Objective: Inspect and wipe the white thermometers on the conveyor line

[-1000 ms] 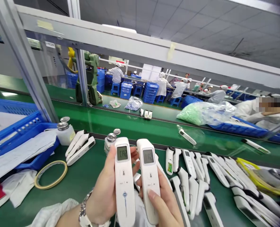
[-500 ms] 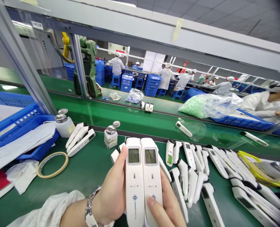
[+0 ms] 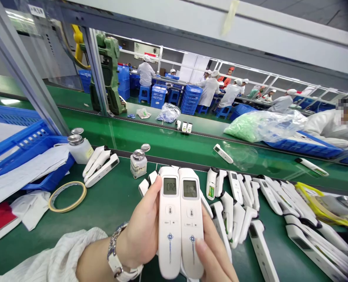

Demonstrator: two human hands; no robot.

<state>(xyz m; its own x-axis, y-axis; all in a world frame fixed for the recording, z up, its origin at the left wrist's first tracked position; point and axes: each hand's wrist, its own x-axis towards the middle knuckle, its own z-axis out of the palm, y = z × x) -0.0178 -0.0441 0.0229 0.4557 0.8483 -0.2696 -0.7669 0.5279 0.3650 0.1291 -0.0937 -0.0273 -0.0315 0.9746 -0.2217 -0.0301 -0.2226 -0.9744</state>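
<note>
Two white infrared thermometers are held upright side by side, their screens facing me. My left hand [image 3: 140, 229] is closed around the left thermometer [image 3: 169, 231], thumb along its edge; its screen reads something like "CA2". The right thermometer [image 3: 191, 231] is in my right hand [image 3: 213, 250], whose thumb lies at its lower right edge near the blue logo. Characters show on that screen but are too faint to read. Behind the pair, partly hidden, more white thermometers [image 3: 144, 187] lie on the green bench.
Many thermometers [image 3: 238, 221] crowd the bench at right, beside a yellow bag [image 3: 312, 199]. At left are a tape roll [image 3: 52, 200], a blue tray [image 3: 52, 184] with papers, and pump bottles [image 3: 138, 166]. A green conveyor [image 3: 162, 143] carries scattered thermometers. A co-worker [image 3: 323, 125] sits across it.
My right thumb has slid off the blue logo to the thermometer's edge. The left screen reads more clearly. Thermometers on the conveyor have shifted left, and the view has tilted slightly.
</note>
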